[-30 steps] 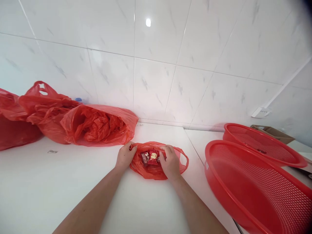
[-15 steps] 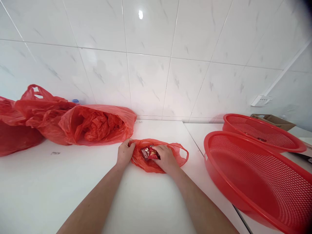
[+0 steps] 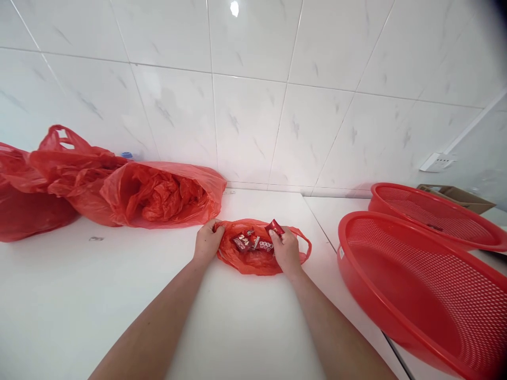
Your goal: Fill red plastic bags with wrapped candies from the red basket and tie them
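Observation:
A small red plastic bag (image 3: 253,268) lies open on the white table, its loop handle pointing right. Inside it are several small snack packets (image 3: 242,241) in dark red wrappers with white print. My left hand (image 3: 208,241) pinches the bag's left rim between thumb and fingers. Over the right part of the bag, my right hand (image 3: 288,253) is closed on a small shiny red packet (image 3: 274,227), which sticks up between thumb and fingertips above the opening.
Larger red plastic bags (image 3: 190,214) fill the back left against the tiled wall. To the right stand a large red mesh basket (image 3: 396,285) and a second red basket (image 3: 447,211) behind it. A cardboard box (image 3: 461,196) and a wall socket (image 3: 438,162) are farther back.
My right hand has come up out of the bag and rightward with a red packet in its fingers. The left hand keeps hold of the rim. The view has shifted slightly.

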Available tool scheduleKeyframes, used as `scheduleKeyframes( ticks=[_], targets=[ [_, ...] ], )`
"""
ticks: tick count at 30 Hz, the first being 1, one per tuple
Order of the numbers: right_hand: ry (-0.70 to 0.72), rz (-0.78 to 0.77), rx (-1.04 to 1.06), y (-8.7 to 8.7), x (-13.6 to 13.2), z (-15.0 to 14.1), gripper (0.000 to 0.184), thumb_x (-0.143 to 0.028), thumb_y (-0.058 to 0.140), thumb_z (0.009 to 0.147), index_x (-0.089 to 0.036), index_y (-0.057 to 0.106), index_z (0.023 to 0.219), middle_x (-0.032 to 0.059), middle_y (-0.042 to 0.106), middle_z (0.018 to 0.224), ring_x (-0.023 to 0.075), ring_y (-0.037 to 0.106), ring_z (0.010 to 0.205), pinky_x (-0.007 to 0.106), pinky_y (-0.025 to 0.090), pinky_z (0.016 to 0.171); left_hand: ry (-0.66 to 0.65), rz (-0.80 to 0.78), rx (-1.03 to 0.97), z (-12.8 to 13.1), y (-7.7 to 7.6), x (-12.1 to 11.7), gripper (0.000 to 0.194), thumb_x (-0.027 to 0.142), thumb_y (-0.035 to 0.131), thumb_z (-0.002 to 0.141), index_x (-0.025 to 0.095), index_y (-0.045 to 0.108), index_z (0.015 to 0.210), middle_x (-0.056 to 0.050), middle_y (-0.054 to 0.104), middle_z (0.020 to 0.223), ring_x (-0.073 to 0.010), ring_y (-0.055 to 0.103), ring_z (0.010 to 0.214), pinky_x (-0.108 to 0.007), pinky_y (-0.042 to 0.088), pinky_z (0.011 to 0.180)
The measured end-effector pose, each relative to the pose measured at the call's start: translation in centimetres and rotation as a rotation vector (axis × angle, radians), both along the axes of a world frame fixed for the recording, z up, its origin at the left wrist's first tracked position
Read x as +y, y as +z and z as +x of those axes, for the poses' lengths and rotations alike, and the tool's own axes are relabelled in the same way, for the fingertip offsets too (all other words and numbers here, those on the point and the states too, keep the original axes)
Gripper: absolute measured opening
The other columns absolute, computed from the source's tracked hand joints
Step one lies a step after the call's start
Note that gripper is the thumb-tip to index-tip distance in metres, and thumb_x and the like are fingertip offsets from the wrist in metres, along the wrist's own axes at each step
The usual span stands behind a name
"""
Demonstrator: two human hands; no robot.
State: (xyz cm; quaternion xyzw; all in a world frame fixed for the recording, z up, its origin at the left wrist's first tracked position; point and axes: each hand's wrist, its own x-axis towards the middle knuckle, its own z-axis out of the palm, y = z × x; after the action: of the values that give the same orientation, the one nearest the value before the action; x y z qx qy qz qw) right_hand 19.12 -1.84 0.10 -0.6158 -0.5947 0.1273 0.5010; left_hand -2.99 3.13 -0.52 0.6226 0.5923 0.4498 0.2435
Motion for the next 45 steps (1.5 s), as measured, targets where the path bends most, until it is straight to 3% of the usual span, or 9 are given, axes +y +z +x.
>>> scheduleKeyframes(
  ticks=[7, 11, 16, 23, 27, 31, 36, 40, 45],
  targets=[
    [-0.023, -0.060, 0.066, -0.1, 0.0, 0.7, 0.031, -0.044, 0.043, 0.084, -0.019, 0.052, 0.069, 0.0034, 0.059, 0.068, 0.0173, 0.051, 0.062, 0.028, 0.037, 0.055, 0.004, 0.004, -0.015, 0.1, 0.1, -0.1, 0.019, 0.031, 0.046, 0.076, 0.021, 0.061, 0.082, 0.001, 0.065, 0.079, -0.0147, 0.056, 0.072, -0.025, 0.042, 0.067],
    [0.025, -0.053, 0.076, 0.1, 0.0, 0.7, 0.028, -0.040, 0.042, 0.086, -0.017, 0.057, 0.077, 0.0026, 0.059, 0.070, 0.0167, 0.053, 0.065, 0.027, 0.040, 0.057, 0.012, 0.008, -0.028, 0.2, 0.2, -0.1, 0.019, 0.030, 0.047, 0.075, 0.020, 0.062, 0.080, 0.001, 0.065, 0.078, -0.0149, 0.056, 0.072, -0.025, 0.042, 0.067],
    [0.014, 0.117, -0.233, 0.5, -0.3, 0.5, 0.032, -0.021, 0.043, 0.084, -0.023, 0.058, 0.112, 0.0030, 0.060, 0.092, 0.0164, 0.053, 0.086, 0.027, 0.042, 0.075, 0.015, -0.002, -0.039, 0.2, 0.0, 0.0, 0.020, 0.032, 0.047, 0.075, 0.020, 0.061, 0.081, 0.001, 0.065, 0.077, -0.0147, 0.056, 0.070, -0.024, 0.042, 0.064],
    [-0.108, 0.022, -0.625, -0.2, -0.1, 0.3, 0.029, -0.016, 0.049, 0.076, -0.023, 0.062, 0.101, 0.0043, 0.055, 0.085, 0.0183, 0.050, 0.078, 0.027, 0.038, 0.061, 0.010, 0.001, -0.042, 0.2, -0.1, 0.0, 0.020, 0.033, 0.047, 0.075, 0.019, 0.060, 0.079, 0.000, 0.065, 0.075, -0.0148, 0.055, 0.069, -0.025, 0.041, 0.064],
    [-0.159, 0.023, -0.535, 0.1, -0.2, 0.3, 0.012, -0.027, 0.050, 0.081, -0.020, 0.057, 0.087, 0.0024, 0.056, 0.082, 0.0162, 0.051, 0.075, 0.027, 0.036, 0.058, 0.017, 0.005, -0.042, 0.2, 0.1, -0.1, 0.017, 0.031, 0.047, 0.075, 0.019, 0.060, 0.077, 0.001, 0.064, 0.074, -0.0142, 0.055, 0.068, -0.024, 0.041, 0.063],
    [0.041, -0.022, -0.485, 0.3, -0.6, 0.3, 0.017, -0.037, 0.057, 0.078, -0.021, 0.054, 0.074, -0.0012, 0.055, 0.076, 0.0129, 0.049, 0.068, 0.025, 0.036, 0.057, 0.016, 0.011, -0.042, 0.2, 0.1, -0.1, 0.017, 0.030, 0.047, 0.075, 0.020, 0.060, 0.077, 0.001, 0.064, 0.074, -0.0141, 0.055, 0.068, -0.024, 0.041, 0.064],
    [0.195, -0.130, -0.484, -0.5, -0.2, 0.6, 0.019, -0.026, 0.065, 0.070, -0.023, 0.061, 0.089, 0.0016, 0.058, 0.090, 0.0170, 0.053, 0.082, 0.028, 0.041, 0.066, 0.013, 0.007, -0.047, 0.2, 0.0, -0.1, 0.018, 0.031, 0.047, 0.075, 0.020, 0.061, 0.077, 0.001, 0.064, 0.074, -0.0140, 0.055, 0.068, -0.024, 0.041, 0.063],
    [0.188, -0.061, -0.307, -0.5, 0.1, 0.9, 0.017, -0.024, 0.048, 0.083, -0.024, 0.062, 0.092, 0.0020, 0.060, 0.093, 0.0170, 0.054, 0.089, 0.031, 0.043, 0.075, 0.004, 0.003, -0.051, 0.3, 0.0, -0.1, 0.017, 0.030, 0.047, 0.075, 0.020, 0.061, 0.078, 0.001, 0.064, 0.075, -0.0141, 0.055, 0.068, -0.024, 0.041, 0.062],
    [0.107, -0.013, -0.178, 0.5, -0.3, 0.9, 0.022, -0.027, 0.038, 0.088, -0.022, 0.060, 0.088, 0.0021, 0.060, 0.089, 0.0170, 0.053, 0.083, 0.030, 0.042, 0.071, 0.018, 0.009, -0.039, 0.3, 0.1, -0.1, 0.016, 0.030, 0.047, 0.075, 0.020, 0.060, 0.077, 0.001, 0.064, 0.074, -0.0142, 0.055, 0.068, -0.024, 0.041, 0.064]
  ],
)
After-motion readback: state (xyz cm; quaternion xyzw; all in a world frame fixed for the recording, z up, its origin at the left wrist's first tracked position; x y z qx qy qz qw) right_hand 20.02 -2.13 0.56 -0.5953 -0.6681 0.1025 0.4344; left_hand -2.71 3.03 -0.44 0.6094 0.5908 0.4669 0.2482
